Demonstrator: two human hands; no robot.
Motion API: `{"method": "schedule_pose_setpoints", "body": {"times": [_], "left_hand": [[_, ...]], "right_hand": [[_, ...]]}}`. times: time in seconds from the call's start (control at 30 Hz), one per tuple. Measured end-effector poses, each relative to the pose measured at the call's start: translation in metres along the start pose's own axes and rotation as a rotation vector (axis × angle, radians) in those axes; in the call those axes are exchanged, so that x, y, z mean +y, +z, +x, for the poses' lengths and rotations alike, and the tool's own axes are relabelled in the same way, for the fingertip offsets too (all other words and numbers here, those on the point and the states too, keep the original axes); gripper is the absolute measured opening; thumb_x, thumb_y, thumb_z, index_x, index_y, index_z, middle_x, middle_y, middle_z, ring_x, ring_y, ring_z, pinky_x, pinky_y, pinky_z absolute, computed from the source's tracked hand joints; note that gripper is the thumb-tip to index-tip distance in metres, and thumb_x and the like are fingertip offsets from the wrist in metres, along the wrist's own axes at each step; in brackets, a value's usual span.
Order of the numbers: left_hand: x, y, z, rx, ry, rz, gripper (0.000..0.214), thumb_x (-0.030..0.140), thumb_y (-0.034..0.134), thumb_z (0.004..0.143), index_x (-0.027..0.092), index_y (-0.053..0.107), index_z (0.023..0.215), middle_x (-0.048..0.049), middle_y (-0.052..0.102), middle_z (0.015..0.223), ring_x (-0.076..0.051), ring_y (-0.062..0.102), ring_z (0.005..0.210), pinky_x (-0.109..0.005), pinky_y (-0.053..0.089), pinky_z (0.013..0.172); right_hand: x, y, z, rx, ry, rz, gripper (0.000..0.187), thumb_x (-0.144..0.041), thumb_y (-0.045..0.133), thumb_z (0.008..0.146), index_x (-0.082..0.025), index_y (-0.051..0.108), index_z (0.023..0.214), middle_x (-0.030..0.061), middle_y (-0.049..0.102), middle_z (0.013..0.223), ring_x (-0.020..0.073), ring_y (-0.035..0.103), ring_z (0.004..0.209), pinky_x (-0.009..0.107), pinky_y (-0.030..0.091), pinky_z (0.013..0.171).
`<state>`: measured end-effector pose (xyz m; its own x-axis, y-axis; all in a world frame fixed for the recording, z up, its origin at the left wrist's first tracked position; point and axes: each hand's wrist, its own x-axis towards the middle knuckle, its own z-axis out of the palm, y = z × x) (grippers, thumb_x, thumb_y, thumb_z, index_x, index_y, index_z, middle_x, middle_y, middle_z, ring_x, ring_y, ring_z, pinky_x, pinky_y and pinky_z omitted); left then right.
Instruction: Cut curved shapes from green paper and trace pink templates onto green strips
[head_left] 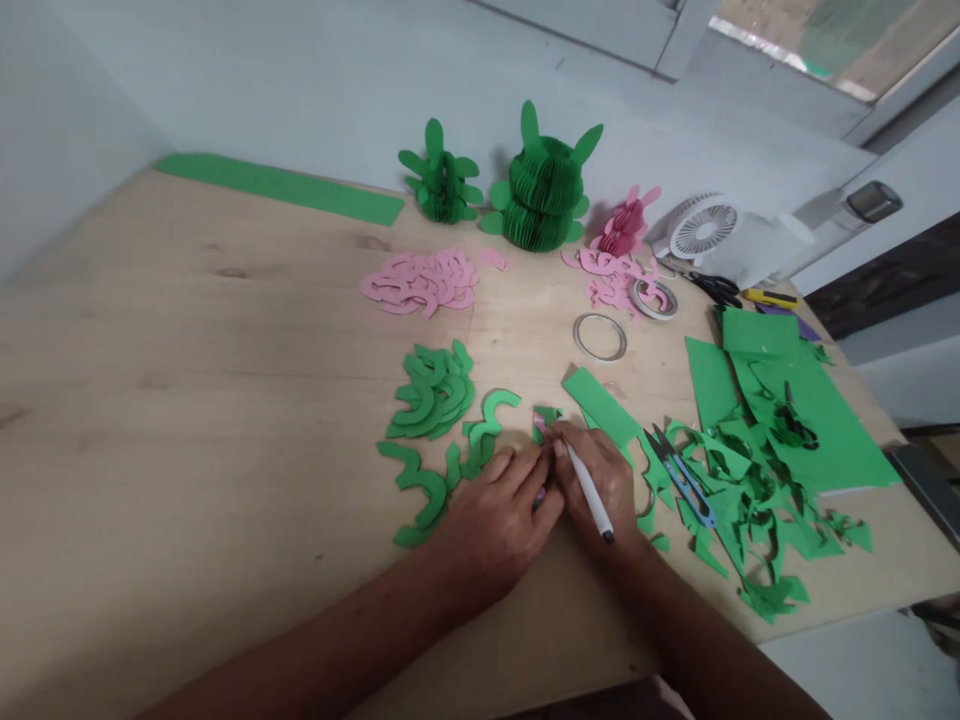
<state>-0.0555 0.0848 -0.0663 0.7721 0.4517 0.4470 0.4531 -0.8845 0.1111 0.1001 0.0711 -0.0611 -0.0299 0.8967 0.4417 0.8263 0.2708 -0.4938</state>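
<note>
My right hand [598, 478] is closed round a white pen [591, 492], its dark end pointing back towards me. The tip is hidden among my fingers. Under both hands lies a small piece of green paper [553, 411] with a bit of pink showing on it. My left hand [504, 505] presses the paper down from the left, fingers bent and close together. Beside it are loose curved green paper cutouts [424, 490], and beyond those a pile of similar green cutouts [433, 392]. A green paper strip [602, 405] lies just past my right hand.
Blue thread snips [686, 480] lie among green scraps [757, 500] on the right. Pink cutouts [424, 280], a tape roll [600, 338] and black scissors [716, 288] are farther back. Folded-paper figures [544, 195] and a small white fan [703, 228] stand along the wall.
</note>
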Motion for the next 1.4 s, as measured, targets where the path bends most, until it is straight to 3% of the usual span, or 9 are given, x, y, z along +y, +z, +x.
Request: {"method": "schedule_pose_setpoints", "body": {"times": [0.53, 0.7, 0.83, 1.07, 1.4], "left_hand": [[0.000, 0.001, -0.001, -0.033, -0.010, -0.019, 0.020, 0.014, 0.042, 0.089, 0.009, 0.059, 0.099, -0.0201, 0.063, 0.112, -0.029, 0.057, 0.111, -0.043, 0.044, 0.093], [0.001, 0.000, 0.000, -0.037, -0.033, -0.030, 0.019, 0.013, 0.043, 0.089, 0.010, 0.059, 0.098, -0.0211, 0.062, 0.116, -0.028, 0.057, 0.112, -0.043, 0.045, 0.092], [0.001, 0.000, 0.000, -0.032, -0.032, -0.027, 0.016, 0.013, 0.045, 0.088, 0.009, 0.059, 0.095, -0.0227, 0.061, 0.119, -0.029, 0.058, 0.111, -0.043, 0.045, 0.092], [-0.001, -0.001, 0.001, -0.058, -0.027, -0.037, 0.020, 0.014, 0.045, 0.088, 0.008, 0.059, 0.101, -0.0210, 0.062, 0.117, -0.030, 0.058, 0.112, -0.043, 0.046, 0.093], [0.001, -0.001, 0.001, -0.037, -0.040, -0.040, 0.019, 0.014, 0.042, 0.090, 0.009, 0.059, 0.098, -0.0220, 0.062, 0.116, -0.029, 0.057, 0.111, -0.043, 0.045, 0.091]], "right_hand": [[0.000, -0.001, 0.000, -0.001, 0.010, 0.010, 0.026, -0.018, 0.045, 0.093, -0.020, 0.067, 0.107, 0.0076, 0.074, 0.088, 0.0193, 0.066, 0.073, 0.032, 0.056, 0.070], [-0.001, -0.006, 0.001, 0.055, 0.112, 0.171, 0.025, -0.024, 0.048, 0.093, -0.019, 0.068, 0.108, 0.0094, 0.073, 0.096, 0.0215, 0.068, 0.087, 0.034, 0.056, 0.077], [-0.001, -0.007, 0.004, 0.092, 0.184, 0.338, 0.021, -0.024, 0.051, 0.091, -0.019, 0.070, 0.098, 0.0088, 0.073, 0.091, 0.0216, 0.069, 0.086, 0.036, 0.056, 0.078], [0.001, 0.004, 0.001, 0.099, 0.351, 0.404, 0.010, -0.025, 0.058, 0.086, -0.019, 0.065, 0.090, 0.0043, 0.072, 0.081, 0.0178, 0.068, 0.073, 0.028, 0.057, 0.063], [-0.002, 0.001, 0.004, 0.047, 0.355, 0.360, 0.008, -0.024, 0.057, 0.085, -0.019, 0.063, 0.082, 0.0017, 0.069, 0.070, 0.0144, 0.063, 0.060, 0.023, 0.051, 0.053]]}}
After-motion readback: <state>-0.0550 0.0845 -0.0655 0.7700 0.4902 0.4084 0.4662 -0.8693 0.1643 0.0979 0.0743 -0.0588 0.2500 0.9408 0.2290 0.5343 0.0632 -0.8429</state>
